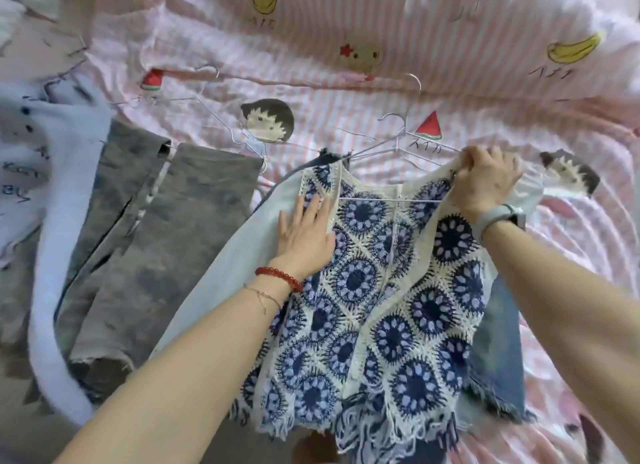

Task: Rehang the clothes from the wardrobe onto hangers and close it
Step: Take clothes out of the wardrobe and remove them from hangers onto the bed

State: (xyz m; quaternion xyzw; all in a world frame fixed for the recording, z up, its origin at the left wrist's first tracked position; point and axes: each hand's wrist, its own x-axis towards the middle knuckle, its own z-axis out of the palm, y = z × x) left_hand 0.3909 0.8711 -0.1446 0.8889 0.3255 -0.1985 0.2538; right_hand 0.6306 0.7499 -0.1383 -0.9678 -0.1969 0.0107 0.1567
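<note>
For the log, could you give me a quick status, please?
Left hand flat on crochet top. Right hand pinching its shoulder over wire hanger. Nothing blocking.

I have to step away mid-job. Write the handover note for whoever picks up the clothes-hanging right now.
Left hand: open, flat on the crochet top, pressing near its left shoulder.
Right hand: fingers pinch the top's right shoulder edge, pulling it over the end of a wire hanger.
The hanger's bar shows through the neckline, so it is partly inside the top, which lies on the bed sheet over a denim piece.
Spare wire hangers lie beyond the top; grey trousers lie to the left.
Left: seat both shoulders, hang the rest, close the wardrobe, which is out of view.
</note>
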